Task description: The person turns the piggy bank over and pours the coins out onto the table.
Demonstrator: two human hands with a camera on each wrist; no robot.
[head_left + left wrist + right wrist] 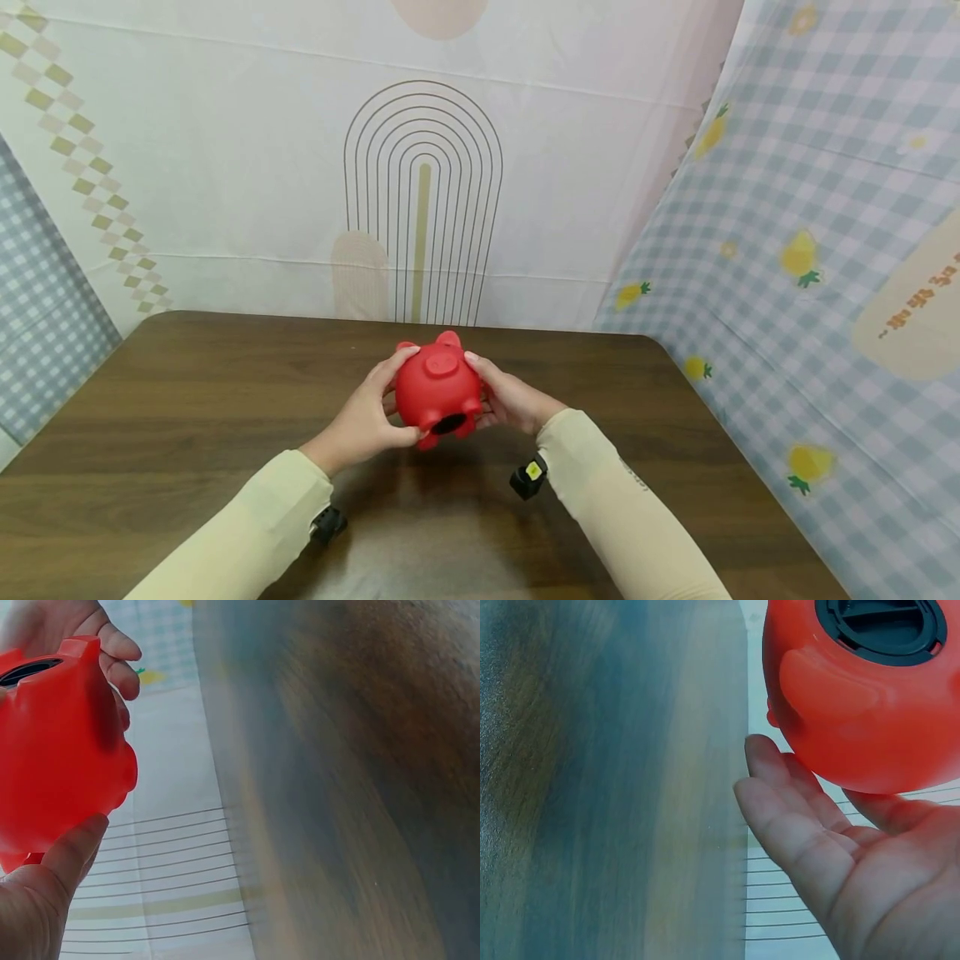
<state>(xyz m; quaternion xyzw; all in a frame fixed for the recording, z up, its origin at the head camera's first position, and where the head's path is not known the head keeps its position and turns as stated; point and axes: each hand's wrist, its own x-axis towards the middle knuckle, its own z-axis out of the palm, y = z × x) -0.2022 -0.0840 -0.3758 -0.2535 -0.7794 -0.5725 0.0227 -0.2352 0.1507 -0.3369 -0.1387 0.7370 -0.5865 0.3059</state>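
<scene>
A red piggy bank (431, 387) is held up over the table between both hands, its snout facing me and its underside tilted down. My left hand (367, 417) grips its left side, thumb low by a leg and a finger up near an ear. On the right side, my right hand (513, 398) holds it with the thumb near the snout and the other fingers around the side. In the right wrist view a black round plug (889, 630) shows in the belly, and the right fingertips (761, 750) extend past the red shell.
The dark brown wooden table (187, 400) spreads below the hands. A white printed cloth (247, 167) hangs behind its far edge. Checked blue cloth (810, 333) with yellow fruit prints runs along the right side, and more hangs at the left.
</scene>
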